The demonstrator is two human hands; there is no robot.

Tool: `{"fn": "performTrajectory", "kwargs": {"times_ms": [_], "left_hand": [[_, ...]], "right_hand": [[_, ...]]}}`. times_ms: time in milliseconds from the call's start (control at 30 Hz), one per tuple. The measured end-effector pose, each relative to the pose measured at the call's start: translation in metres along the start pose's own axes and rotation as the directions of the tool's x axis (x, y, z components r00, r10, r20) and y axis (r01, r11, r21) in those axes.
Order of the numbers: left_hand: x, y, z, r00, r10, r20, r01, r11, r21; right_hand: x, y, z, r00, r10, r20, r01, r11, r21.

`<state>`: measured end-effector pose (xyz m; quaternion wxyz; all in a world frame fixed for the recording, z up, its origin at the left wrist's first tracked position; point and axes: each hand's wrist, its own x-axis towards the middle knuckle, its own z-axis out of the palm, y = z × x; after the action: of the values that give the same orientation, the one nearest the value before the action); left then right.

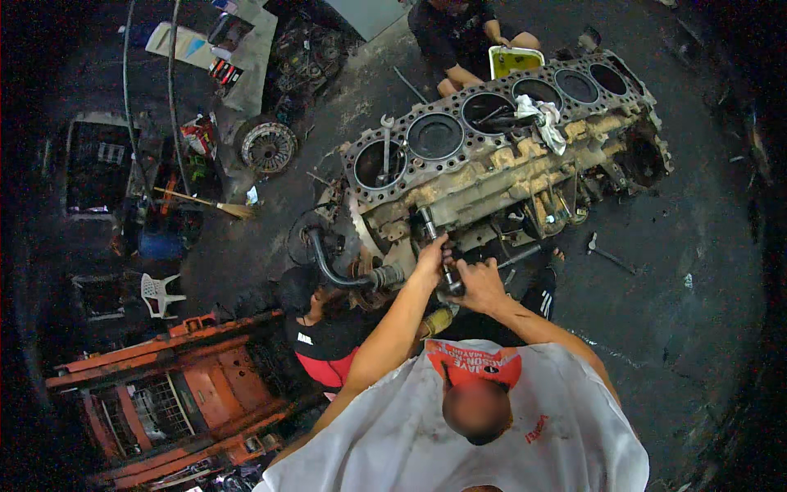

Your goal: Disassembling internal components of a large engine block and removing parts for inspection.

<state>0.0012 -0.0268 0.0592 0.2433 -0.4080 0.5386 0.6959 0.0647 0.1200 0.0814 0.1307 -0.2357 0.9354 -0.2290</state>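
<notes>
Socket wrench [427, 221] (or something very like it, chrome and dark with a long shank) is up against the near side of the engine block [492, 176], toward its left end and below the row of bores. Left hand [432, 256] is wrapped around the middle of the shank. Right hand [482, 285] looks curled in a fist at the dark near end, though its fingertips are hidden so I can't tell exactly how they sit. Can't see what the far tip is seated on either.

If you're doing this bit, imo: let the left hand just steady the shank and keep it in line with whatever it's on, and let the right do the work. Check it's fully home before you lean on it, since a half-seated tip would probably slip and send your knuckles into that casting.

Also mind what's around you. A combination wrench [386, 148] stands in the leftmost bore and a white rag [539, 123] is draped over the deck, so a hard jolt could shift either. There's a co-worker [316, 332] low on the left by the curved black pipe [328, 266], and another person [447, 37] across the block with a yellowish tray [515, 62], so I'd call out before any big heave. Hammer [611, 252] is on the floor, off to the right.
</notes>
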Motion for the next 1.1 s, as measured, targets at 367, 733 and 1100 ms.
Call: {"fn": "performTrajectory", "kwargs": {"times_ms": [367,733,1100], "left_hand": [[-0.025,0.001,-0.008,0.979,0.05,0.197,-0.027,0.993,-0.118],[-0.108,0.062,-0.068,0.458,0.824,0.334,-0.754,0.16,0.637],[-0.098,0.106,-0.153,0.159,0.931,0.327,-0.211,-0.292,0.933]], "right_hand": [[0.019,-0.006,0.096,0.863,0.501,0.059,0.018,-0.149,0.989],[0.017,-0.015,0.064,0.844,0.403,-0.353,-0.141,0.802,0.58],[0.022,-0.019,0.109,0.851,0.442,0.285,0.1,-0.668,0.737]]}}
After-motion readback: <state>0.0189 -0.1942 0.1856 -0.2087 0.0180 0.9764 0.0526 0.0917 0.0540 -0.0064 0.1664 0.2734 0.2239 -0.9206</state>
